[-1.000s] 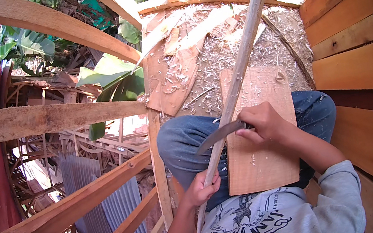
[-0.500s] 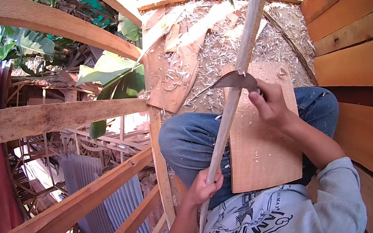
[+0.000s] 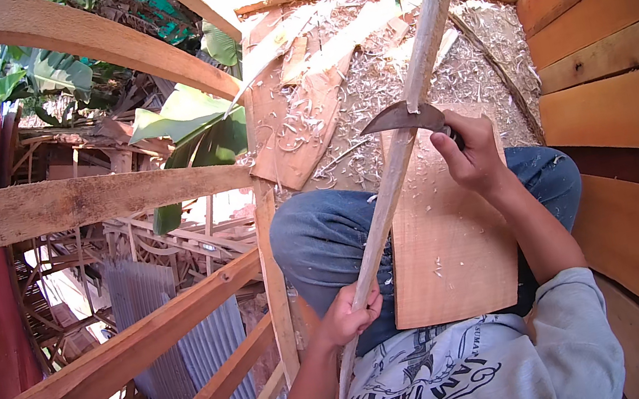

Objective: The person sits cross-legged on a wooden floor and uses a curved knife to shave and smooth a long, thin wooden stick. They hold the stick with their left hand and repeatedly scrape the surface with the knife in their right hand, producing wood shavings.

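A long wooden pole (image 3: 392,191) slants from beside my waist up past the far railing. Near its lower end, my left hand (image 3: 348,314) is wrapped round it. My right hand (image 3: 472,151) grips the dark handle of a curved knife (image 3: 401,117), whose hooked blade lies across the pole with its tip to the left. A pale shaving stands up where the blade meets the wood. Beneath the pole and knife, a flat wooden board (image 3: 453,253) rests on my lap between my knees.
Curled shavings (image 3: 352,95) and loose planks (image 3: 300,134) cover the floor ahead. A slatted wooden railing (image 3: 88,197) runs along the left, with banana leaves (image 3: 190,120) and corrugated sheets (image 3: 217,371) beyond. A plank wall (image 3: 619,104) closes the right side.
My right hand has shifted slightly up and to the right with the knife, and the blade sits a little farther along the pole. My left hand keeps its hold, nearly still.
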`<state>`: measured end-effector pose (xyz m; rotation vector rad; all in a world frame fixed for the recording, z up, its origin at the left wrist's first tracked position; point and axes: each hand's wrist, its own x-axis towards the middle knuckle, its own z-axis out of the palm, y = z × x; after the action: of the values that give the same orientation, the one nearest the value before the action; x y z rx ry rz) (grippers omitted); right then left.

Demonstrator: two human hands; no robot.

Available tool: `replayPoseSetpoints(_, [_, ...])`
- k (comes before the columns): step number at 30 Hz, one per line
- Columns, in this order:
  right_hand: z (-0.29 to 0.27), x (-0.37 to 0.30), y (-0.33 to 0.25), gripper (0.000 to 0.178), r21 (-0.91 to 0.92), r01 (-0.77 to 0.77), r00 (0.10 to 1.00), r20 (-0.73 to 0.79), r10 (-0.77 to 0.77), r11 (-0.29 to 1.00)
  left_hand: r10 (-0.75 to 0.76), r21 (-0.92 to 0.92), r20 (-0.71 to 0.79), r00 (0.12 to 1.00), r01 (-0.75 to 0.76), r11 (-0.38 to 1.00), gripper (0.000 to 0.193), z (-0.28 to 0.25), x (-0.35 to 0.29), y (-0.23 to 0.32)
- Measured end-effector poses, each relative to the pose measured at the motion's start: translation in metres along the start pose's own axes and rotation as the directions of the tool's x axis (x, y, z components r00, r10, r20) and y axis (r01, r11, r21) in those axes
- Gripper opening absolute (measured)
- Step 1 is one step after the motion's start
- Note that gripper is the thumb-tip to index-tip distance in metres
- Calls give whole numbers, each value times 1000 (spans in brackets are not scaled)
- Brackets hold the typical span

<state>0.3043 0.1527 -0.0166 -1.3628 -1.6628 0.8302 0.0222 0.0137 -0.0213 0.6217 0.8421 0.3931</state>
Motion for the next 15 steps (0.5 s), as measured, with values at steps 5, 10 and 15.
replayPoseSetpoints(5, [4, -15, -6, 17, 102, 30, 998, -53, -25, 994, -2, 3, 20, 1000, 2, 1000, 18, 0, -2, -4])
replayPoseSetpoints(10, [-3, -8, -16, 24, 261, -197, 980, 64, 187, 945, 7, -204, 93, 996, 12, 979, 22, -9, 0, -9])
replayPoseSetpoints(15, [-12, -8, -13, 25, 421, -542, 779, 576, 247, 727, -7, -226, 138, 990, 39, 973, 22, -11, -1, -6])
